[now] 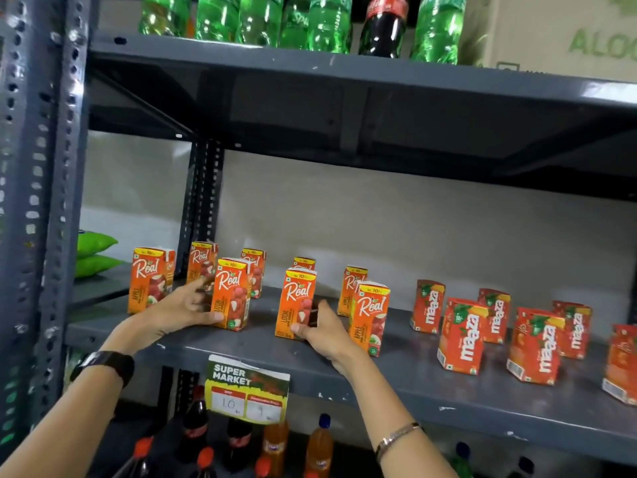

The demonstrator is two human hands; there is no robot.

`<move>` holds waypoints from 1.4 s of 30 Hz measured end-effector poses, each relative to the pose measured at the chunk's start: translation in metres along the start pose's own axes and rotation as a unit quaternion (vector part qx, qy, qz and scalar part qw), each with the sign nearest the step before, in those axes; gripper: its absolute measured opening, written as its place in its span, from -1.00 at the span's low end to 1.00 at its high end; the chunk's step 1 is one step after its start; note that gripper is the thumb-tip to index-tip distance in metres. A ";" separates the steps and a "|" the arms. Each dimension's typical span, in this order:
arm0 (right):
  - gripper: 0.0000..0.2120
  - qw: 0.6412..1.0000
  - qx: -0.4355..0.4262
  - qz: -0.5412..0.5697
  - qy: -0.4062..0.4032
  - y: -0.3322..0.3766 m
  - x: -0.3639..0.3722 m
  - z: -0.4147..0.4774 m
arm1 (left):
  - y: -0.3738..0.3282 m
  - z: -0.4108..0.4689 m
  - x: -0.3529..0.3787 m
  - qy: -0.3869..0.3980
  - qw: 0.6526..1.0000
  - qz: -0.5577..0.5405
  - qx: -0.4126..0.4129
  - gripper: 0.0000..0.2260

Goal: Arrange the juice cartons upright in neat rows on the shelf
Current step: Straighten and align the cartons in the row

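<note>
Several orange Real juice cartons stand upright on the grey metal shelf [220, 343]. My left hand [186, 307] grips the left side of a front litchi carton [231, 294]. My right hand [322, 327] holds the lower right side of a second litchi carton [296, 303]. An apple carton [148, 279] stands at the far left, and another apple carton [370, 317] stands just right of my right hand. More Real cartons [351, 289] stand in a back row. Several red Maaza cartons [460, 336] stand upright, loosely spaced, on the right half.
A supermarket price tag [246, 388] hangs from the shelf's front edge. Green bottles [327, 22] and a cardboard box [565, 32] sit on the shelf above. Cola and orange drink bottles [319, 446] stand below. Green packets [94, 253] lie past the slotted upright [48, 201] at left.
</note>
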State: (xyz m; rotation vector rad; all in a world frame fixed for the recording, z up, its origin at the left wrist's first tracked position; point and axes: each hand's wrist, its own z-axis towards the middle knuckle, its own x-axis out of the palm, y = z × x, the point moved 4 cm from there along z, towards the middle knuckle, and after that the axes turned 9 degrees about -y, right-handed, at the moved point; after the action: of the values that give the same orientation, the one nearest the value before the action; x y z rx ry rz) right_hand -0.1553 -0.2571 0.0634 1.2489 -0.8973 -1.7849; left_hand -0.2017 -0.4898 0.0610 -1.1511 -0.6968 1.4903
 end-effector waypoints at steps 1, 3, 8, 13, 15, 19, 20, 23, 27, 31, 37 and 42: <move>-0.50 1.000 0.000 -0.001 0.008 0.000 -0.001 -0.001 | -0.004 -0.003 0.002 -0.020 1.000 0.003 0.003 0.13; -0.47 1.000 -0.010 -0.006 0.016 0.000 -0.004 -0.005 | -0.012 -0.008 0.004 -0.114 0.993 -0.019 0.028 -0.05; -0.51 0.985 -0.153 0.004 -0.080 0.010 -0.026 -0.047 | -0.056 -0.037 0.035 -0.369 0.907 -0.073 0.191 -0.36; -0.68 0.909 -0.313 0.095 -0.259 0.001 -0.133 -0.109 | -0.130 -0.067 0.141 -0.252 0.905 -0.178 0.294 -0.53; -0.75 0.884 -0.304 0.099 -0.340 -0.020 -0.193 -0.115 | -0.154 -0.077 0.197 -0.182 0.912 -0.214 0.298 -0.61; -0.72 0.883 -0.218 0.070 -0.411 -0.080 -0.296 -0.108 | -0.178 -0.084 0.325 -0.027 0.947 -0.207 0.244 -0.63; -0.70 0.894 -0.194 0.038 -0.401 -0.094 -0.311 -0.104 | -0.177 -0.083 0.354 0.003 0.956 -0.182 0.229 -0.61; -0.62 0.941 -0.104 -0.024 -0.322 -0.130 -0.330 -0.084 | -0.169 -0.074 0.411 -0.018 0.978 -0.096 0.183 -0.58; -0.50 0.983 -0.027 -0.026 -0.179 -0.138 -0.324 -0.067 | -0.163 -0.054 0.432 -0.005 0.990 0.092 0.106 -0.47; -0.62 0.991 -0.014 -0.019 -0.135 -0.134 -0.323 -0.067 | -0.162 -0.040 0.432 0.052 0.992 0.068 0.092 -0.55; -0.73 0.990 0.014 0.023 -0.141 -0.139 -0.332 -0.073 | -0.156 -0.037 0.428 0.047 0.996 0.049 0.059 -0.65; -0.76 0.987 0.020 -0.010 -0.159 -0.141 -0.331 -0.072 | -0.157 -0.037 0.430 0.048 0.995 0.063 0.064 -0.59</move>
State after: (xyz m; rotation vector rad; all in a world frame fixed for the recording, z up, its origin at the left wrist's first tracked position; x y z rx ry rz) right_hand -0.0384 0.0907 0.0590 1.0159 -1.1051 -2.0266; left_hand -0.0873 -0.0454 0.0616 -1.1778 -0.4634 1.5509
